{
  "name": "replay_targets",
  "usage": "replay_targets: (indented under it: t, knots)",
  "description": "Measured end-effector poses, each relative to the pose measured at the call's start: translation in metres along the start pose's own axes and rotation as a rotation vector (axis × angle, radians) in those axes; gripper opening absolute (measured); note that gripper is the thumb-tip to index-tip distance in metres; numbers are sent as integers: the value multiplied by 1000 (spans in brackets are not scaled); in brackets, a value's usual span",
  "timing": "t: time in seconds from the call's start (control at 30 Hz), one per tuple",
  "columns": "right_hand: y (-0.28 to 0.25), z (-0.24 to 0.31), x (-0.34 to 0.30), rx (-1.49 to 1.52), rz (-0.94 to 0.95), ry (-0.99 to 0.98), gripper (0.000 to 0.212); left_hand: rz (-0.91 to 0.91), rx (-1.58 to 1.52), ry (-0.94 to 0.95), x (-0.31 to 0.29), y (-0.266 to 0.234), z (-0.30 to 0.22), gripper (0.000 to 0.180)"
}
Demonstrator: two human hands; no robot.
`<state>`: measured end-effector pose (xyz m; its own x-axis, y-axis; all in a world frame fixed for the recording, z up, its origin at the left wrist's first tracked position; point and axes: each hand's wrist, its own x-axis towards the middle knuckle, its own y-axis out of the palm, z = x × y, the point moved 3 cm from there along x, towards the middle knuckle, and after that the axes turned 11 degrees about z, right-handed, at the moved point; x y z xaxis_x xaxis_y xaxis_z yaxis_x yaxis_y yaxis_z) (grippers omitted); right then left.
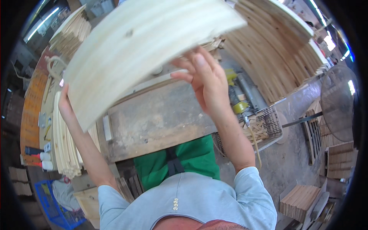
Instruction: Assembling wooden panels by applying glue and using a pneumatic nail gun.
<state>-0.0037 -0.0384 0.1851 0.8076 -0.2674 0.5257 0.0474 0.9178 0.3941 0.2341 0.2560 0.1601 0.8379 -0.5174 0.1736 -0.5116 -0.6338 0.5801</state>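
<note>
A pale, wide wooden board (149, 42) is raised above the workbench, tilted, with a small knot in its face. My left hand (66, 106) grips its left end; most of those fingers are hidden behind the board. Beside the board's near edge is my right hand (207, 78), slightly blurred, its fingers apart. Whether its fingertips touch the board I cannot tell. Below lies the worn workbench top (161, 122), with a small pale wood strip (107, 128) on its left part.
Tall stacked boards (268, 50) stand at the right, beside a yellow-and-grey tool (239, 103) and a crate (278, 126) of wood scraps. More slats (67, 142) are piled left of the bench. A fan (339, 103) stands far right. A blue basket (48, 203) sits lower left.
</note>
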Motion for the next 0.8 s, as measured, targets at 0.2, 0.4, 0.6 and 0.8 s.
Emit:
replay_targets:
  t: [0.2,0.4,0.6,0.8]
  knots:
    - [1,-91,-137,111,-472,552,26,-262,265,-61,-113,-107,49,39]
    - [-16,-110,-210,307,-580,583,28,-179,572,-305,-131,-102,104,46]
    - [-42,-126,-186,294,-624,542,29,-86,853,-330,-107,-61,113,47]
    - [-52,-113,-179,283,-679,643,35,-14,1326,-213,-131,-40,119,44]
